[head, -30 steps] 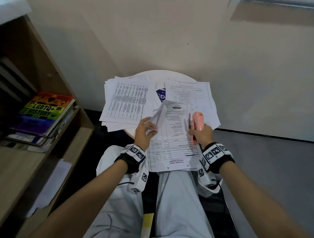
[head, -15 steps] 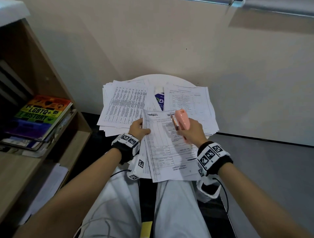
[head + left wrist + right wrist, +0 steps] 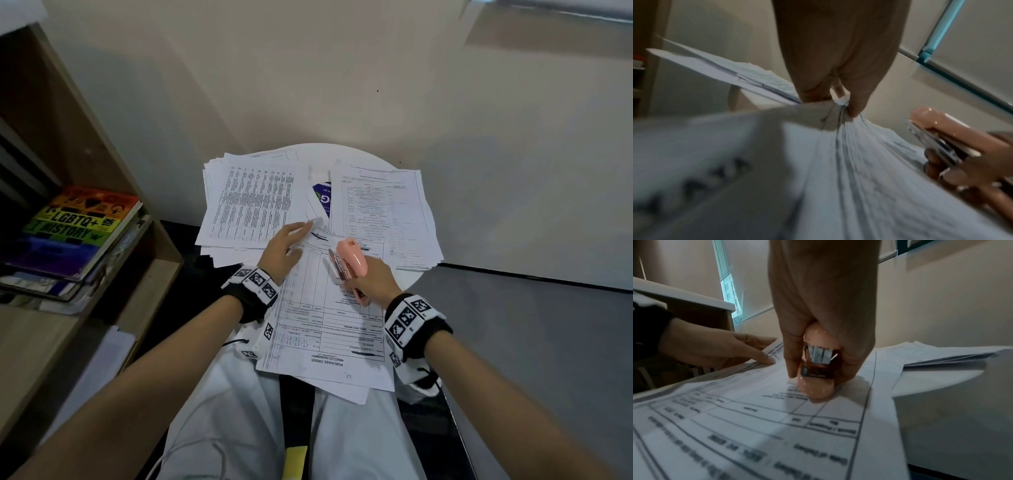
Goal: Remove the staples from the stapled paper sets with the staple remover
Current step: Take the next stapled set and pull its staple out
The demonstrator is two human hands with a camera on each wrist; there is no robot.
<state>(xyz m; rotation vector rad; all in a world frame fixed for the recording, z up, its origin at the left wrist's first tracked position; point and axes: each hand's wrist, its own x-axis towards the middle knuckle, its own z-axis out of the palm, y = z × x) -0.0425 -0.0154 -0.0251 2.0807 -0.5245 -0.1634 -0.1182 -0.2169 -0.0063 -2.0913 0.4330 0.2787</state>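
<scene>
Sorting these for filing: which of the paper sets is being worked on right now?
The purchase order set nearest the person, overhanging the table; the left hand pinches its corner, unlike both far stacks.

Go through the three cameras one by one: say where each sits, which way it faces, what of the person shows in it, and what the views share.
Head: worn on the head, looking forward and down at the round table; forearms, wristbands and lap show.
Left wrist: looks along the left hand, which pinches the purchase order set at its far corner.
Right wrist: looks along the right hand gripping the pink stapler.
Shared: the stapler and that paper set appear in all three; the left hand also shows in the right wrist view.
</scene>
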